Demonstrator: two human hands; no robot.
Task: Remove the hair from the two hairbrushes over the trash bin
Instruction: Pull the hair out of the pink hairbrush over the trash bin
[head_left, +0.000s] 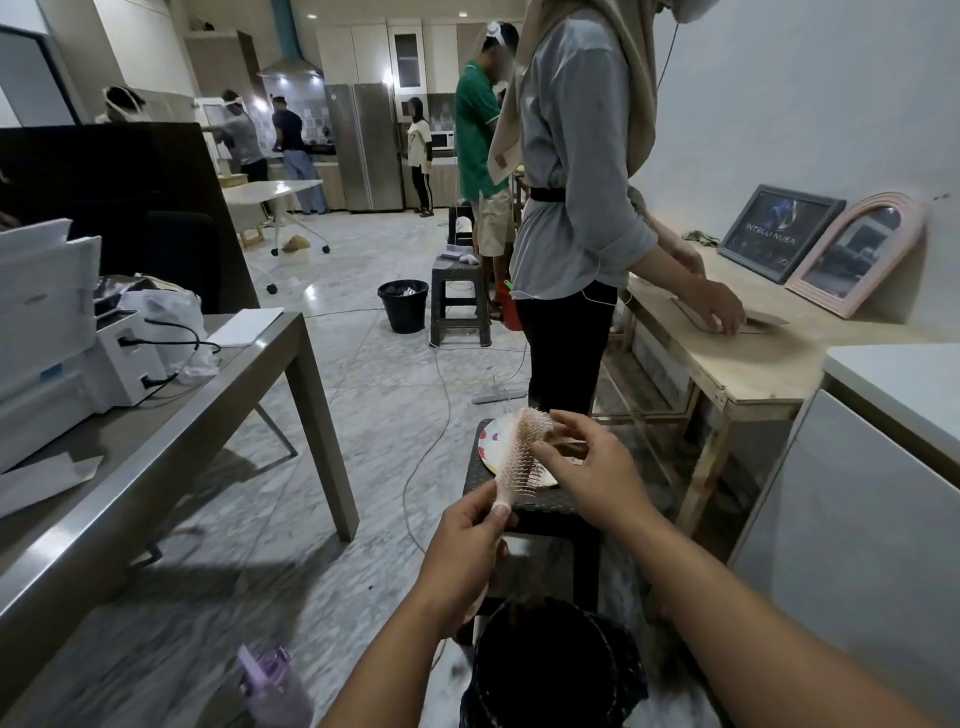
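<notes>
My left hand (470, 540) grips the handle of a pale pink hairbrush (522, 452) and holds it upright, bristles turned right. My right hand (587, 462) is at the bristles, its fingertips pinched against the brush head. Both hands are above and just behind a black trash bin (550, 670) lined with a dark bag at the bottom of the view. Behind the brush a dark wicker stool (540, 506) carries a round patterned plate (491, 441). A second hairbrush is not visible to me.
A grey table (156, 441) with a printer (57, 332) stands at left. A purple bottle (272, 686) sits bottom left. A person in grey (576, 182) works at a wooden bench (753, 358) on the right. Cables cross the marble floor; another black bin (403, 306) stands further back.
</notes>
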